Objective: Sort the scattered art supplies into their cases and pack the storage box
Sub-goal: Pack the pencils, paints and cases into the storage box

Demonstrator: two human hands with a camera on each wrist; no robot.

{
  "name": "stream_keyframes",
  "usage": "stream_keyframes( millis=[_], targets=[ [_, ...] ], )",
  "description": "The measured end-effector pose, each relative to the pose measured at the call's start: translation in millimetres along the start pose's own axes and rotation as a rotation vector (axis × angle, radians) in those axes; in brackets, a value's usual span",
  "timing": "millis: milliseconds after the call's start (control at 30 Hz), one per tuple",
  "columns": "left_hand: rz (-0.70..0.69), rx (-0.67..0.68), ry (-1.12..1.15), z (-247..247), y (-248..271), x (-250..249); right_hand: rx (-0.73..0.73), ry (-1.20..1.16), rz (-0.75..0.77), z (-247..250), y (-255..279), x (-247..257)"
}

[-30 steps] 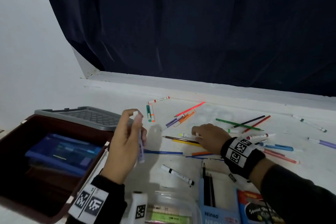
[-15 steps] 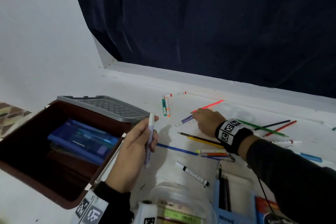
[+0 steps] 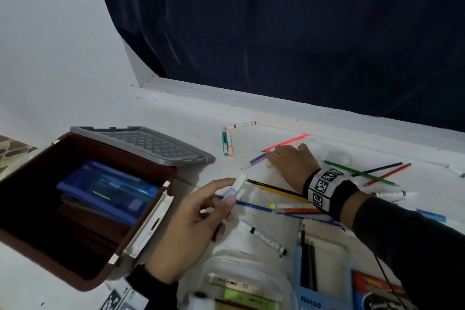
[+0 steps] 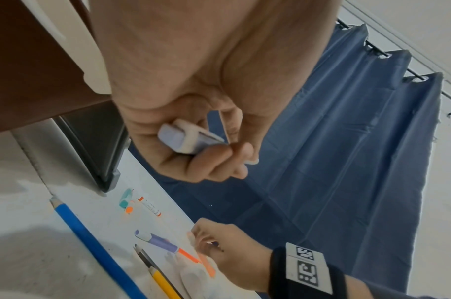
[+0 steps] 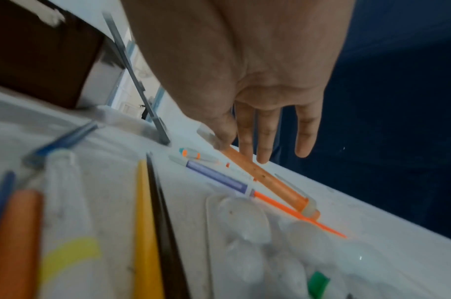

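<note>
My left hand (image 3: pixel 231 190) pinches a white and lilac highlighter (image 3: pixel 237 184) between thumb and fingers, just right of the open brown storage box (image 3: pixel 141 241). The left wrist view shows the highlighter (image 4: pixel 183 139) tucked in the curled fingers. A blue case (image 3: pixel 108 189) lies inside the box. My right hand (image 3: pixel 273 156) reaches far across the table with straight fingers. Its fingertips (image 5: pixel 262 157) touch an orange highlighter (image 5: pixel 267 182). A purple highlighter (image 3: pixel 254 161) lies right beside it.
The grey lid (image 3: pixel 151 143) leans behind the box. Several pencils and markers are scattered around, among them a blue pencil (image 3: pixel 251 205), a black-capped marker (image 3: pixel 266 236) and a green pencil (image 3: pixel 359 173). A clear case (image 3: pixel 221 264) and a blue pencil box (image 3: pixel 299 284) sit at the near edge.
My right hand has reached farther out and left, from the pencils to the orange and purple highlighters. My left hand has tilted its highlighter from upright to slanting right.
</note>
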State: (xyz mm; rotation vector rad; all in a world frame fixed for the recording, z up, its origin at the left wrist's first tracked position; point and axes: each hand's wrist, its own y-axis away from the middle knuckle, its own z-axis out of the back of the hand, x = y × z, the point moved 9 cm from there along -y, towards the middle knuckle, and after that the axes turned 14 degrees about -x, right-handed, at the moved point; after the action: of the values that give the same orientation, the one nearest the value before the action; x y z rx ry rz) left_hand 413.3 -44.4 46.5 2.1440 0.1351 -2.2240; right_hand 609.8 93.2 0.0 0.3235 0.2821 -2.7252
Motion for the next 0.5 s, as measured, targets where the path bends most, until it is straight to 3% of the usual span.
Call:
stream_keyframes(
  millis=[133, 233, 333, 500],
  targets=[
    [-0.070, 0.022, -0.049, -3, 7, -9, -0.157, -0.054, -0.005, 46, 24, 1],
    [-0.164, 0.022, -0.114, 0, 8, -14, -0.231, -0.265, -0.102, 80, 57, 5],
    [-0.268, 0.020, -0.211, 8, 12, -18, -0.220, -0.577, -0.219, 98, 95, 14],
    [-0.414, 0.097, -0.372, 23, 36, -28, -0.110, -0.805, -0.266, 89, 154, 41]
  ],
)
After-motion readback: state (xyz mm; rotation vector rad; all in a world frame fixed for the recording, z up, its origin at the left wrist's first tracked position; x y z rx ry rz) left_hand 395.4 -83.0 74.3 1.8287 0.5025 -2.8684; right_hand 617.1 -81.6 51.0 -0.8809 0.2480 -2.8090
